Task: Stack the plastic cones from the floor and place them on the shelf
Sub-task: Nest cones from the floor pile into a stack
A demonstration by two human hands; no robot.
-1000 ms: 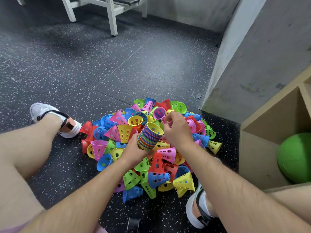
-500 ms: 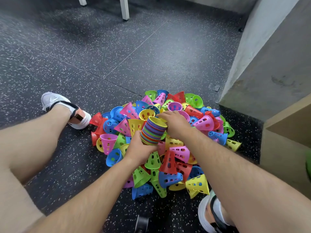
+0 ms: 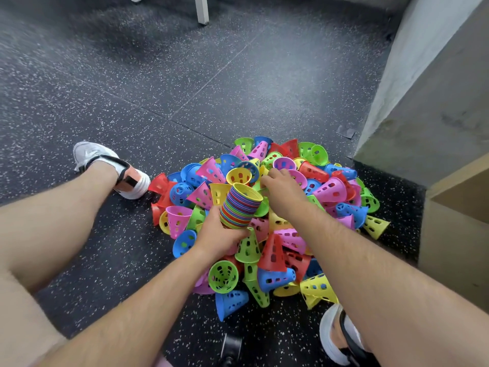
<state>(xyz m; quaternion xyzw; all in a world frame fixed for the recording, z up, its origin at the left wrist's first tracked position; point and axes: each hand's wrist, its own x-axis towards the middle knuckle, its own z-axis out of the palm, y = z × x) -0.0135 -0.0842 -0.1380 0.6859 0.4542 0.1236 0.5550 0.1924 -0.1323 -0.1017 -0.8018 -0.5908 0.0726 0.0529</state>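
We see a white sneaker (image 3: pixel 105 165) on our outstretched left foot, two white furniture legs (image 3: pixel 202 10) far back, and a grey concrete pillar (image 3: pixel 423 88) at right.

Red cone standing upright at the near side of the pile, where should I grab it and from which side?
Probably pinch the red cone at its narrow top from above with the right hand, since the left hand holds the stack. It stands tip up, its wide base hemmed in by other cones.
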